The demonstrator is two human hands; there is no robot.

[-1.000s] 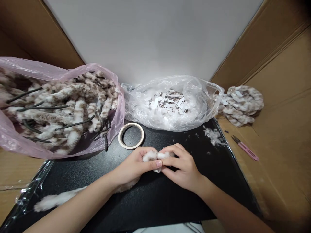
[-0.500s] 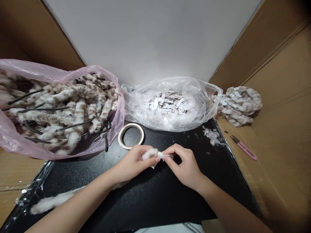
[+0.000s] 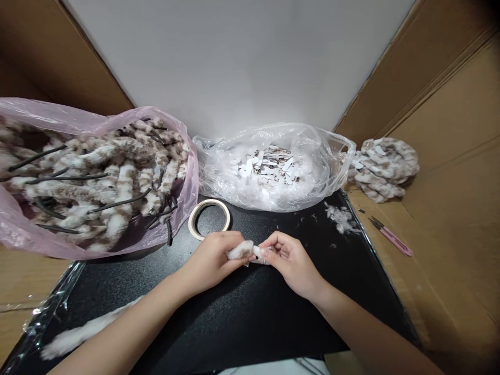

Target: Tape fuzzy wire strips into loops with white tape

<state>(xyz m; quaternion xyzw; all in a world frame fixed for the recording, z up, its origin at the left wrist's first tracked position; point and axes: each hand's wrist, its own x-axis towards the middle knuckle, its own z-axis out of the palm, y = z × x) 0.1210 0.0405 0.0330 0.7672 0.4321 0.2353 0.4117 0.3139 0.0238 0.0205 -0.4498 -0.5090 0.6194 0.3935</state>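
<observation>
My left hand (image 3: 213,260) is closed around one end of a white-and-brown furry strip (image 3: 240,250). A narrow white band, which looks like tape, wraps the strip's tip (image 3: 257,251) between my hands. Thumb and fingers of my right hand (image 3: 291,266) pinch that wrapped tip from the right. A length of white fur (image 3: 74,336) lies on the black table (image 3: 242,323) under my left forearm; whether it belongs to the held strip is hidden. Just beyond my left hand, a roll of cream tape (image 3: 192,225) lies flat.
A pink plastic bag (image 3: 191,172) at left holds furry striped tubes with dark cords. Behind my hands, a clear bag (image 3: 328,177) contains many small white pieces. Pink-handled snips (image 3: 396,242), loose fluff (image 3: 341,219) and a furry bundle (image 3: 386,169) lie at right. Cardboard walls stand on both sides.
The fingers of my right hand have curled in more tightly at the wrapped tip. My left thumb has shifted lower on the furry strip. The view has moved slightly.
</observation>
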